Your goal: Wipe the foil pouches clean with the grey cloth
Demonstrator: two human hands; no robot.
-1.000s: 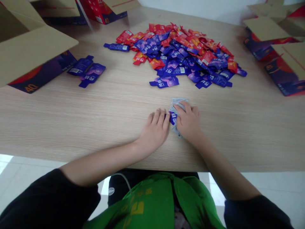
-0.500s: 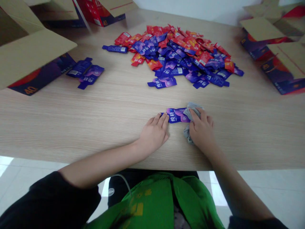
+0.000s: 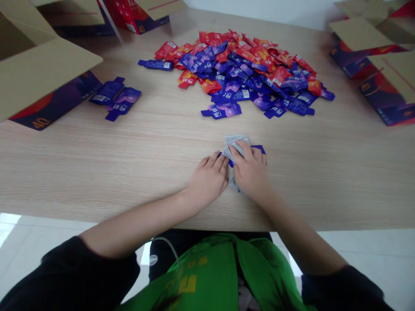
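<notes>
A purple sachet (image 3: 259, 150) lies flat on the wooden table, mostly covered by a grey cloth and my right hand. My left hand (image 3: 209, 176) presses its fingertips on the sachet's narrow left end. Bunched under the fingers of my right hand (image 3: 251, 170) is the grey cloth (image 3: 235, 141), resting on the sachet just beside my left fingertips. Farther back is a heap of red sachets (image 3: 259, 58) and purple sachets (image 3: 233, 86), with one purple sachet (image 3: 223, 110) at its front edge. Two more purple sachets (image 3: 124, 103) overlap at the left.
An open carton (image 3: 58, 101) stands at the left, beside the two overlapping sachets. More open cartons are at the back left (image 3: 139, 17) and at the right (image 3: 389, 97). The table's front edge (image 3: 227, 228) runs close to my body.
My right hand has slid left along the sachet with the cloth, now covering its printed middle and showing its right end. My left hand has stayed nearly in place.
</notes>
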